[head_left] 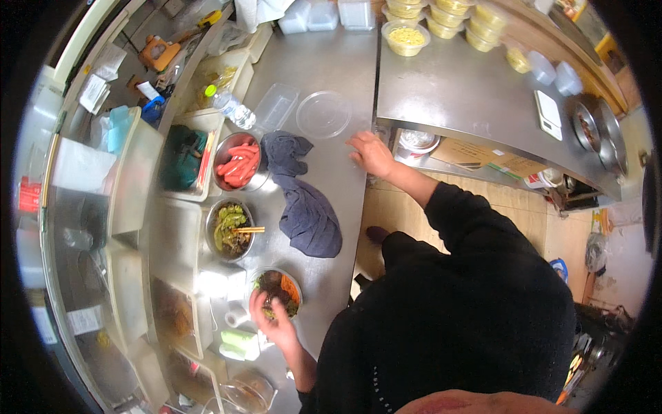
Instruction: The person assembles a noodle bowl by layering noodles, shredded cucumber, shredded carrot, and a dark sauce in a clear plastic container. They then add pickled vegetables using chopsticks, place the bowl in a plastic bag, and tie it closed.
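Observation:
My left hand (276,321) is at the near side of a round bowl of salad (289,284) with leafy greens and orange shreds. Its fingers are apart, bent over the rim, and I see nothing held in them. My right hand (372,153) is at the counter's edge, fingers spread and free of any object. Between the hands, crumpled dark blue cloths (310,215) lie on the steel counter (331,165). Left of them stand a metal bowl of green vegetables (231,224) with chopsticks (249,230) and a metal bowl of reddish-pink sticks (239,165).
A clear round lid (324,114), a clear rectangular tub (277,107) and a water bottle (231,107) are beyond the cloths. Bins line the left. Stacked tubs of yellow food (405,38), a white scale (548,114) and metal pans (598,131) stand on the right counter.

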Demonstrator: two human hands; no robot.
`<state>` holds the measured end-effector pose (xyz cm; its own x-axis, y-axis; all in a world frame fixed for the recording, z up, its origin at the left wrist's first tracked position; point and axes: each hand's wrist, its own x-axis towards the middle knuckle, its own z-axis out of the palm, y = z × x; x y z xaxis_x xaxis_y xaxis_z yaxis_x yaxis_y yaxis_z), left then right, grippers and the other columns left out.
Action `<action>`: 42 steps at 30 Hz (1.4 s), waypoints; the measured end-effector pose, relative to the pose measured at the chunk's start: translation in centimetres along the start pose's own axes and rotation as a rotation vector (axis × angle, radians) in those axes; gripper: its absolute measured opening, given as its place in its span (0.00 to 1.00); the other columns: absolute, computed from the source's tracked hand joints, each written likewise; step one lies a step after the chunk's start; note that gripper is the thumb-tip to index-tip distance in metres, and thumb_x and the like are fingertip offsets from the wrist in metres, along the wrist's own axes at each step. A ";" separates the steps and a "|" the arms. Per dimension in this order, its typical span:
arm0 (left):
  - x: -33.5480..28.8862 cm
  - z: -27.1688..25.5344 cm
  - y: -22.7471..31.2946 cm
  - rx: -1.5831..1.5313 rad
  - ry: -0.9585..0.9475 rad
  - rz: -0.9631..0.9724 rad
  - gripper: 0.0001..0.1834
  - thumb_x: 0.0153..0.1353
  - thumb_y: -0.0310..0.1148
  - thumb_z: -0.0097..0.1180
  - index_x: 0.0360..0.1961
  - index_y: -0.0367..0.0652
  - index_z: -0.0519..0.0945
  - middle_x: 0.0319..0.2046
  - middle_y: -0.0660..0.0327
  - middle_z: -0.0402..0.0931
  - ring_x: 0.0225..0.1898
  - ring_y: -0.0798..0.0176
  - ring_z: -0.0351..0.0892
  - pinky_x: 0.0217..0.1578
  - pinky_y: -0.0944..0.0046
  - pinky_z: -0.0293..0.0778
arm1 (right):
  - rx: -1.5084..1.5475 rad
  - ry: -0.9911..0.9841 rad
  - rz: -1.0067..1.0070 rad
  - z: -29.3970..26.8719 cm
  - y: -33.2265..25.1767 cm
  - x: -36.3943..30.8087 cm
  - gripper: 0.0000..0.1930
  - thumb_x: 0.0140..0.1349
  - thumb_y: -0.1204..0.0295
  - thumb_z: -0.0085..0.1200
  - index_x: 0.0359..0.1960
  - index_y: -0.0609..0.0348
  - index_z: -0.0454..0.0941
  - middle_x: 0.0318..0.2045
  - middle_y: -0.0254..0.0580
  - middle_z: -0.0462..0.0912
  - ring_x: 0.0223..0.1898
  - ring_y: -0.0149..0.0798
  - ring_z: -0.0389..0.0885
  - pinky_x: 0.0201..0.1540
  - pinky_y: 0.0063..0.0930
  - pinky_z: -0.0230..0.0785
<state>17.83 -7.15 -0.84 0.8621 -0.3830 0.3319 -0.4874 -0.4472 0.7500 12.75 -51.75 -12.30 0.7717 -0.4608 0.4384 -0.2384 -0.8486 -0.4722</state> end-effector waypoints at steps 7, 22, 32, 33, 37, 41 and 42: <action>-2.1 7.4 3.0 0.048 -0.157 -0.083 0.14 0.54 0.28 0.61 0.42 0.41 0.78 0.50 0.49 0.75 0.52 0.47 0.74 0.53 0.54 0.69 | -0.408 -0.252 -0.057 7.9 5.4 6.9 0.07 0.53 0.70 0.53 0.25 0.57 0.81 0.27 0.51 0.78 0.33 0.51 0.77 0.37 0.42 0.70; -6.9 8.1 4.7 -0.381 0.238 -0.566 0.16 0.69 0.39 0.47 0.47 0.36 0.73 0.40 0.59 0.75 0.34 0.67 0.74 0.38 0.67 0.72 | 1.698 -0.378 0.359 0.9 -4.2 3.9 0.19 0.69 0.71 0.44 0.61 0.59 0.65 0.45 0.33 0.75 0.41 0.25 0.71 0.43 0.20 0.68; -9.1 2.2 1.5 -0.176 0.531 -0.760 0.11 0.70 0.34 0.45 0.43 0.36 0.70 0.30 0.60 0.71 0.27 0.71 0.69 0.28 0.68 0.69 | 0.896 -0.478 -0.230 7.7 -26.2 -5.9 0.07 0.62 0.73 0.54 0.39 0.62 0.80 0.30 0.47 0.79 0.30 0.44 0.78 0.33 0.31 0.70; -8.6 1.7 0.0 0.051 0.568 -0.710 0.10 0.68 0.33 0.48 0.37 0.34 0.73 0.28 0.55 0.72 0.28 0.62 0.71 0.32 0.62 0.70 | 0.858 -0.490 -0.216 8.2 -26.9 -5.7 0.07 0.60 0.72 0.56 0.38 0.61 0.80 0.29 0.49 0.79 0.29 0.49 0.78 0.32 0.34 0.70; -7.2 0.5 -5.6 0.375 0.596 -0.489 0.10 0.64 0.31 0.53 0.33 0.33 0.76 0.30 0.48 0.73 0.34 0.47 0.71 0.40 0.54 0.68 | 0.680 -0.447 -0.237 10.8 -28.4 -5.2 0.08 0.61 0.67 0.54 0.36 0.56 0.82 0.27 0.50 0.77 0.30 0.53 0.77 0.32 0.41 0.70; -5.6 0.4 -8.5 0.376 0.586 -0.523 0.13 0.65 0.34 0.51 0.29 0.33 0.76 0.28 0.44 0.73 0.34 0.42 0.71 0.38 0.52 0.68 | 0.458 -0.408 -0.318 12.8 -29.0 -5.2 0.09 0.62 0.64 0.52 0.33 0.53 0.82 0.29 0.51 0.75 0.31 0.55 0.76 0.35 0.45 0.70; -5.5 0.5 -8.6 0.380 0.547 -0.563 0.15 0.66 0.35 0.49 0.28 0.33 0.75 0.28 0.42 0.72 0.34 0.40 0.70 0.38 0.50 0.68 | 0.379 -0.391 -0.333 13.2 -29.2 -4.9 0.09 0.61 0.64 0.51 0.32 0.53 0.82 0.29 0.52 0.74 0.32 0.56 0.76 0.35 0.46 0.70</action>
<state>17.25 -1.61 -9.38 0.8871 0.3742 0.2703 0.1021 -0.7300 0.6757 23.73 -21.33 -10.79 0.9436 0.0016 0.3311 0.2216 -0.7461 -0.6279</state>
